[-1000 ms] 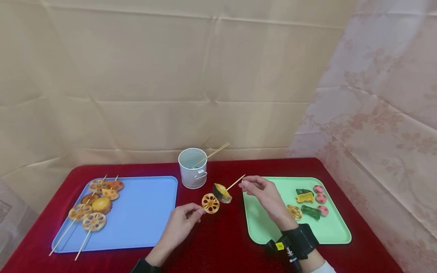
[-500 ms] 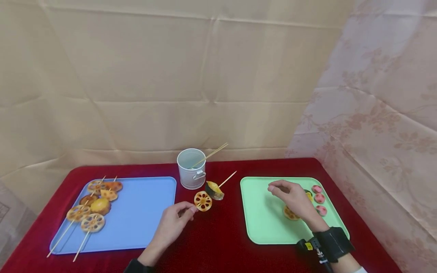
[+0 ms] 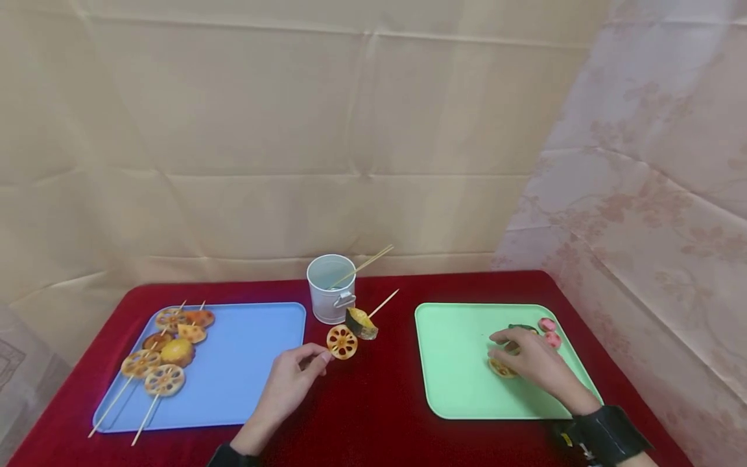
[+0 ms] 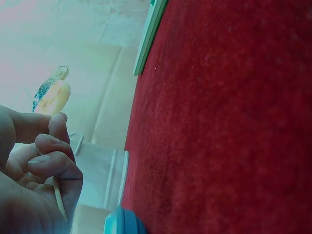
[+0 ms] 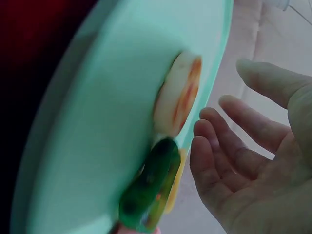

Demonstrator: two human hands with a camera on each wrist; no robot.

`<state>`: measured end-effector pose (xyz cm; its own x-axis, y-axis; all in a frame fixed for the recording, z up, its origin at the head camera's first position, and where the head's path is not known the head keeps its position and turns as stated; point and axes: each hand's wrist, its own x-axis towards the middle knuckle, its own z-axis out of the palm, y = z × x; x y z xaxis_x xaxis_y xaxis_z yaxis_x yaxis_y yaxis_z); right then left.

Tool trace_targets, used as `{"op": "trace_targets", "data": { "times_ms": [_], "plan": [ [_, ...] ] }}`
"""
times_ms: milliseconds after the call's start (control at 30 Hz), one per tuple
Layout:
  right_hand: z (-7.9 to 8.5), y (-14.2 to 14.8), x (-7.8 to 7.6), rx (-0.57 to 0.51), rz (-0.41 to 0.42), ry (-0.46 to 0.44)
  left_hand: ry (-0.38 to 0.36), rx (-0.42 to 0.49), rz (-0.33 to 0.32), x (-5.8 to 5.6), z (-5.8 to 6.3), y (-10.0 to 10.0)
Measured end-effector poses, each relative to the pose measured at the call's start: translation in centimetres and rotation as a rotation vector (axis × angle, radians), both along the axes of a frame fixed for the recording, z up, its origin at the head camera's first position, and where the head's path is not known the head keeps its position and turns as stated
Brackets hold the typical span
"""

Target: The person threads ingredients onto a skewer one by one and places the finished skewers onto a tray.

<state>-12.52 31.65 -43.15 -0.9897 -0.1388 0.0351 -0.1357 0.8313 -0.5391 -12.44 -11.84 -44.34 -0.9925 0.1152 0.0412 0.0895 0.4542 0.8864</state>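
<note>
My left hand (image 3: 290, 379) grips a bamboo skewer (image 3: 385, 302) over the red cloth; curled fingers hide part of its lower end, which shows in the left wrist view (image 4: 59, 197). Threaded on it are a lotus root slice (image 3: 342, 342) and, above that, a pumpkin wedge (image 3: 362, 323) with dark rind. Over the green tray (image 3: 455, 363) hovers my right hand (image 3: 539, 362), fingers bent and apart, holding nothing. Just below its fingertips is another lotus root slice (image 5: 178, 95), beside a green pepper piece (image 5: 150, 187). The hand covers much of the tray's food in the head view.
A blue tray (image 3: 251, 363) at left bears two loaded skewers with lotus root and other pieces, their sticks reaching past its front edge. Behind the left hand stands a small white metal bucket (image 3: 328, 301) with thin skewers (image 3: 373, 258). Pink round pieces (image 3: 547, 324) lie on the green tray.
My right hand has left the skewer's tip and moved right and down over the food on the green tray. The left hand has shifted slightly left with the loaded skewer.
</note>
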Motion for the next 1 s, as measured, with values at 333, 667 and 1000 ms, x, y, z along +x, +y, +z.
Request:
{"op": "trace_targets", "data": {
  "times_ms": [333, 667, 1000],
  "plan": [
    [-0.24, 1.01, 0.62, 0.165, 0.099, 0.056, -0.013, -0.012, 0.007, 0.14, -0.04, -0.14],
    [-0.45, 0.99, 0.36, 0.214, 0.138, 0.064, -0.004, -0.016, 0.010, 0.19, -0.16, -0.14],
    [-0.22, 0.57, 0.25, 0.186, 0.132, 0.039, -0.014, -0.007, 0.005, 0.20, -0.13, -0.17]
  ]
}}
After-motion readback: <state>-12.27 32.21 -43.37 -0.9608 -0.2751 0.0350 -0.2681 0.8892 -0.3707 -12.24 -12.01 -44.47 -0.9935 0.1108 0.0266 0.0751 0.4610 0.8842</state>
